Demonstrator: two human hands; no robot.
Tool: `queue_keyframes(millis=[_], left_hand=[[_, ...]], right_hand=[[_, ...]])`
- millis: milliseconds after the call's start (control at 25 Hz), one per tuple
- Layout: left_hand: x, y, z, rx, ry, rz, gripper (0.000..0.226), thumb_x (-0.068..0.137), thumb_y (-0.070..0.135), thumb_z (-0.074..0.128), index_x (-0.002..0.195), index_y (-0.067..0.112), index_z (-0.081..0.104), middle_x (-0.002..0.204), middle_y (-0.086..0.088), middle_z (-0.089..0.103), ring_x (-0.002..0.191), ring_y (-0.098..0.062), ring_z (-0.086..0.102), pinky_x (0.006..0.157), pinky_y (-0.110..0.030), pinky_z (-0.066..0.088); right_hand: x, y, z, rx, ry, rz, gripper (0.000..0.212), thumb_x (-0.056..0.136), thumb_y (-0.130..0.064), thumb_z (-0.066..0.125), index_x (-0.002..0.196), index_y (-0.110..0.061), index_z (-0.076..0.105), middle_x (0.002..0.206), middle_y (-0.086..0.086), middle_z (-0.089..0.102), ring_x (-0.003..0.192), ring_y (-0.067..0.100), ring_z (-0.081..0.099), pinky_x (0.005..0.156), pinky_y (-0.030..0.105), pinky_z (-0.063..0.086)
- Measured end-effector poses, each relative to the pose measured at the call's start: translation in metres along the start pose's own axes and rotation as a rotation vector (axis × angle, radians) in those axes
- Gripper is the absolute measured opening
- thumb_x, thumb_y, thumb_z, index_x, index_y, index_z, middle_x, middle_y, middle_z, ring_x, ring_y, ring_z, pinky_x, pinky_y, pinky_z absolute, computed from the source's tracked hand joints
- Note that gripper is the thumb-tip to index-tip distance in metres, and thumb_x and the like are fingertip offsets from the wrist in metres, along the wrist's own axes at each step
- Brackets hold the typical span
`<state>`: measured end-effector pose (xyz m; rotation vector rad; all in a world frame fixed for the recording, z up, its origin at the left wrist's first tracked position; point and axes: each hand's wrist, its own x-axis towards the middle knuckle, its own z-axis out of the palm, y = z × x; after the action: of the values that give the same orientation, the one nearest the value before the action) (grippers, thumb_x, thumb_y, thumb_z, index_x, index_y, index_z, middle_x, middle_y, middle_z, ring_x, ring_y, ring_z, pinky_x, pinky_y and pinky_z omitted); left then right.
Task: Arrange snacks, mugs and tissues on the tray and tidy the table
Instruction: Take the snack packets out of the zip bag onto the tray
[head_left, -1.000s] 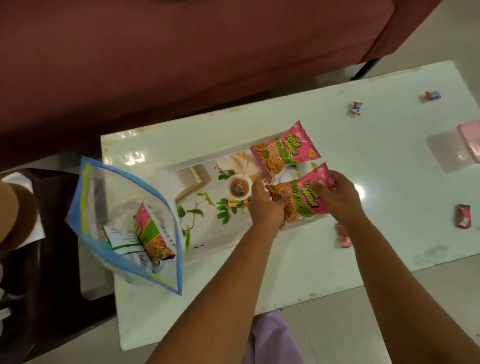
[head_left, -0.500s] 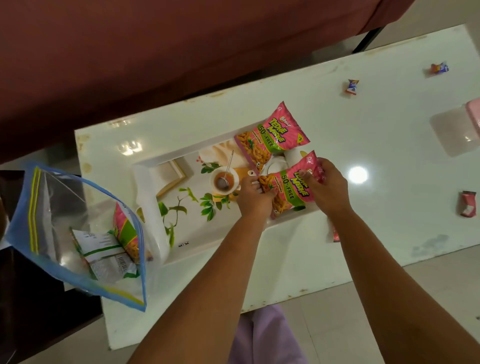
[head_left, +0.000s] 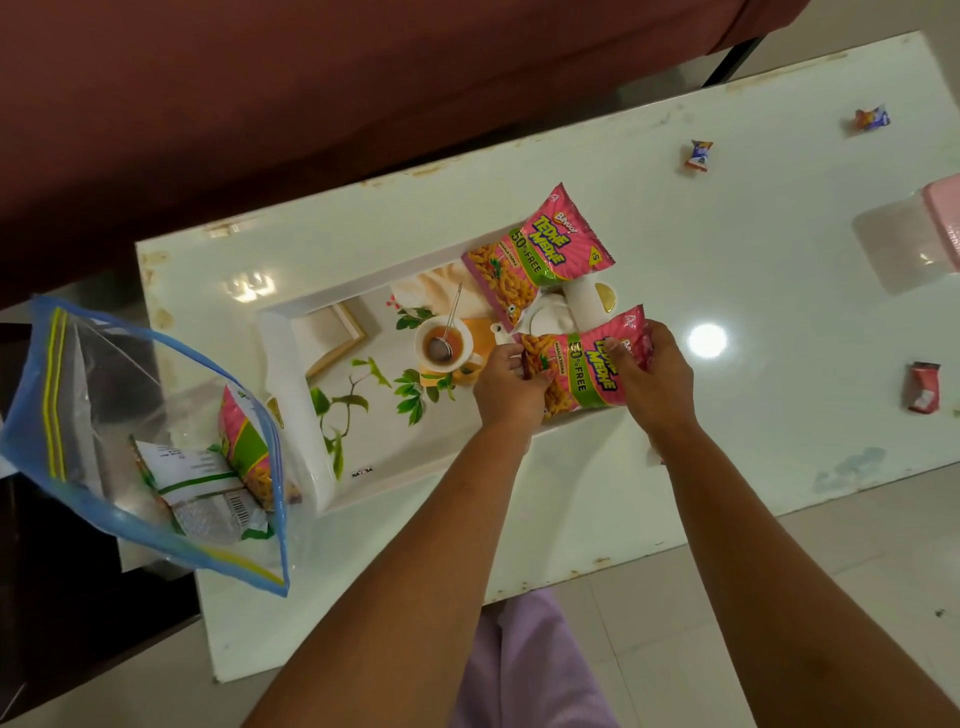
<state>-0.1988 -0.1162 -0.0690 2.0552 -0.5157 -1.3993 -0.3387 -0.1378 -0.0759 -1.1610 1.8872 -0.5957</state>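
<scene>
From the head view, the left hand (head_left: 506, 387) and right hand (head_left: 652, 376) pinch opposite ends of a Tedhe Medhe snack packet (head_left: 582, 364) on the printed tray (head_left: 311, 447); it looks light, crinkly and best gripped by its seams. A zip bag (head_left: 47, 415) holds more packets.

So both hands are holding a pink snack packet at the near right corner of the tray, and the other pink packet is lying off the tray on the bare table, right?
Not quite. In the head view the left hand and right hand do hold a pink snack packet at the near right corner of the tray, but the other pink packet lies on the tray's far right corner, not on the bare table.
</scene>
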Motion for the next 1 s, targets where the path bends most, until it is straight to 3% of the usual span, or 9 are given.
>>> queue_keyframes(millis=[240,320,400,560,640,720,800,920,1000], left_hand=[[-0.005,-0.003,-0.006,0.055,-0.05,0.023,0.045,0.081,0.006,0.067,0.123,0.017,0.056,0.128,-0.006,0.06,0.116,-0.022,0.057,0.097,-0.042,0.05],[-0.009,-0.001,-0.012,0.065,-0.048,0.045,0.042,0.082,0.007,0.066,0.122,0.018,0.056,0.13,-0.006,0.057,0.118,-0.024,0.055,0.098,-0.041,0.049],[-0.017,0.006,-0.021,0.045,-0.014,0.109,0.04,0.083,0.007,0.063,0.121,0.017,0.057,0.124,-0.003,0.057,0.116,-0.024,0.056,0.095,-0.038,0.049],[-0.045,0.045,-0.06,-0.046,0.109,0.362,0.036,0.084,0.0,0.059,0.116,0.016,0.06,0.106,0.011,0.054,0.102,-0.014,0.057,0.076,-0.007,0.045],[-0.066,0.069,-0.097,-0.097,0.222,0.522,0.035,0.083,-0.003,0.056,0.112,0.016,0.06,0.111,0.006,0.054,0.101,-0.013,0.056,0.077,-0.006,0.044],[-0.091,0.086,-0.144,-0.088,0.401,0.7,0.037,0.081,-0.004,0.05,0.11,0.016,0.06,0.11,0.007,0.051,0.105,-0.013,0.054,0.09,-0.016,0.045],[-0.114,0.092,-0.195,0.011,0.627,0.802,0.036,0.081,-0.003,0.045,0.108,0.013,0.062,0.11,0.007,0.051,0.105,-0.008,0.052,0.094,-0.009,0.038],[-0.132,0.081,-0.259,0.329,0.852,0.75,0.03,0.084,0.003,0.048,0.108,0.013,0.064,0.124,-0.005,0.053,0.118,-0.008,0.045,0.099,-0.005,0.028],[-0.131,0.062,-0.287,0.548,0.82,0.586,0.028,0.085,0.013,0.057,0.112,0.019,0.064,0.144,-0.009,0.039,0.136,-0.024,0.032,0.114,-0.032,0.026]], right_hand=[[-0.003,0.002,0.001,0.026,-0.013,0.031,0.039,0.09,-0.029,0.058,0.126,-0.014,0.049,0.114,0.008,0.064,0.104,0.026,0.063,0.092,0.044,0.052],[-0.004,0.0,-0.001,0.045,0.038,0.046,0.051,0.091,-0.03,0.056,0.137,-0.017,0.039,0.126,0.01,0.057,0.114,0.027,0.056,0.104,0.044,0.042],[-0.01,-0.009,0.0,0.002,0.162,0.013,0.056,0.091,-0.032,0.055,0.141,-0.018,0.034,0.134,0.01,0.048,0.126,0.027,0.043,0.108,0.03,0.022],[-0.046,-0.069,0.019,0.035,0.252,-0.133,0.049,0.092,-0.026,0.056,0.136,-0.011,0.042,0.134,0.011,0.047,0.127,0.024,0.042,0.1,0.023,0.027],[-0.077,-0.116,0.036,0.252,0.119,-0.198,0.036,0.092,-0.02,0.056,0.127,-0.01,0.051,0.123,0.005,0.055,0.111,0.012,0.054,0.094,0.025,0.043],[-0.115,-0.165,0.055,0.471,-0.142,-0.295,0.019,0.092,-0.014,0.055,0.111,-0.013,0.058,0.105,0.003,0.062,0.086,0.001,0.062,0.076,0.02,0.052],[-0.151,-0.201,0.078,0.52,-0.424,-0.389,0.015,0.092,-0.007,0.052,0.101,-0.013,0.062,0.093,0.003,0.066,0.075,0.002,0.066,0.073,0.022,0.056],[-0.185,-0.227,0.116,0.139,-0.65,-0.51,0.023,0.09,-0.001,0.047,0.1,-0.009,0.066,0.096,0.001,0.068,0.081,0.005,0.068,0.078,0.019,0.055],[-0.194,-0.23,0.145,-0.209,-0.714,-0.559,0.029,0.09,0.0,0.047,0.112,-0.01,0.063,0.111,0.007,0.067,0.1,0.017,0.064,0.087,0.023,0.049]])
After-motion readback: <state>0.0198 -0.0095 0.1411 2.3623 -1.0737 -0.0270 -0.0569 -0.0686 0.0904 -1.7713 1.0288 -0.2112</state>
